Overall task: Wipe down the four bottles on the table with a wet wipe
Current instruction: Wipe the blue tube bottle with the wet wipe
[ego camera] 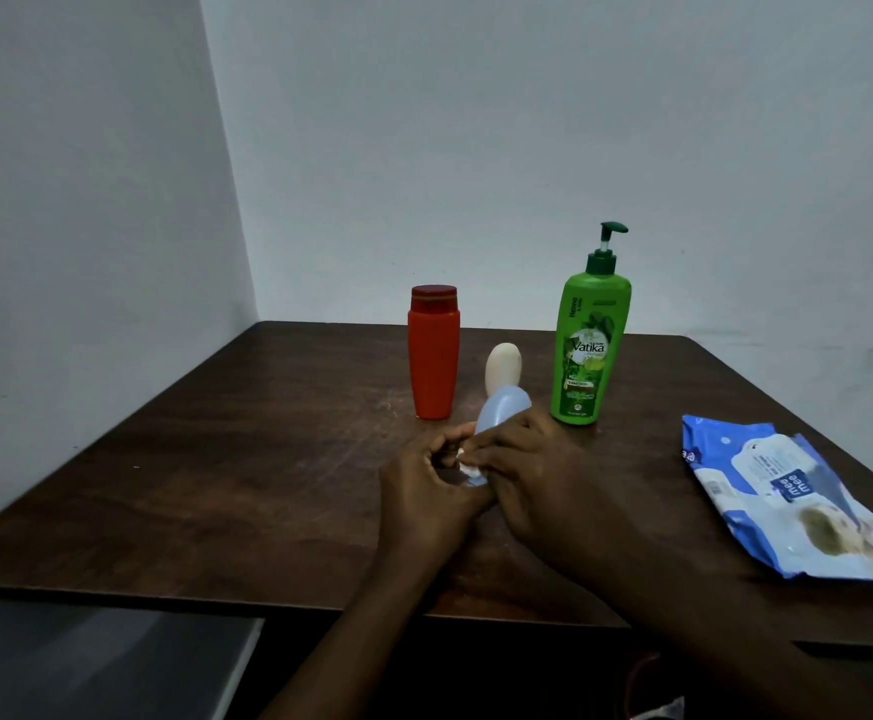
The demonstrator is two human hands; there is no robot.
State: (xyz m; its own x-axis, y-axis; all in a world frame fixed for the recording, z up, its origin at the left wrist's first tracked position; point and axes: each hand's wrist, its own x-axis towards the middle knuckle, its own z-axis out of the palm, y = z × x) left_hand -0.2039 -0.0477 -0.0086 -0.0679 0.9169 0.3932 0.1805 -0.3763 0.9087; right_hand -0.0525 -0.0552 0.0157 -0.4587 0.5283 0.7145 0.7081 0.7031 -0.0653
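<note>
A pale blue bottle [502, 410] lies tilted between my hands at the middle of the dark wooden table [216, 459]. My left hand [429, 491] grips its lower end. My right hand [533, 475] pinches a white wet wipe [468, 467] against the bottle, and most of the wipe is hidden. Behind them stand an orange-red bottle [433, 356] with a dark red cap, a small cream bottle [503, 366] and a tall green pump bottle [590, 350].
A blue and white pack of wet wipes [798, 506] lies flat at the table's right edge. Grey walls meet in a corner behind the table. A grey surface [102, 662] sits below the table's front left edge.
</note>
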